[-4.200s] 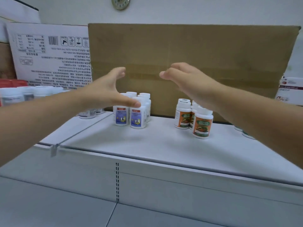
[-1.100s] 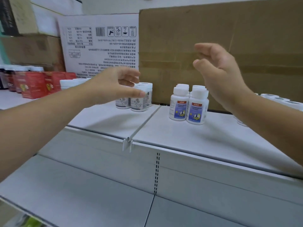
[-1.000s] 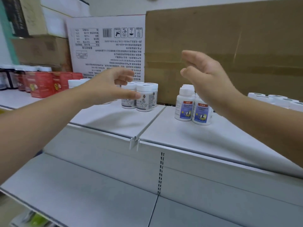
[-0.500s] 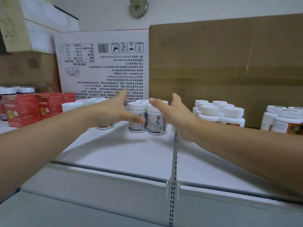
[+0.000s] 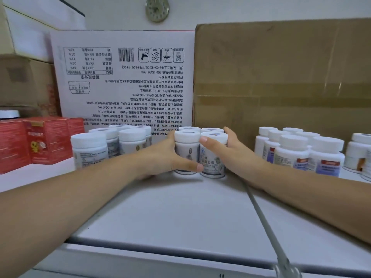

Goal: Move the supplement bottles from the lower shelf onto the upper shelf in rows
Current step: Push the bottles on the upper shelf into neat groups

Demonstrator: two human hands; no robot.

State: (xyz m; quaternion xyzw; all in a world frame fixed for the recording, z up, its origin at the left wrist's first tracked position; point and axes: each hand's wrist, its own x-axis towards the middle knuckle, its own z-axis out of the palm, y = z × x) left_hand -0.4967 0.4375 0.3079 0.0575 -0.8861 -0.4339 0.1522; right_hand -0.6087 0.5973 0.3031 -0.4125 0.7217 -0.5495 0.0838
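Four bottles on the upper shelf sit cupped between our left hand and right hand, each grip curled round its side, so we should squeeze evenly and low lest one tip, for they are squat, white-capped, pale-labelled and bunched in a square.

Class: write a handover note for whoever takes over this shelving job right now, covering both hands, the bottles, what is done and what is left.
Hands: left hand and right hand clasp the cluster of four bottles from either side; it stands on the shelf.
Done: a left group and a right group of bottles stand beside it in rows.
Left: let go, square the rows; the lower shelf is out of view, so what remains there cannot be told.
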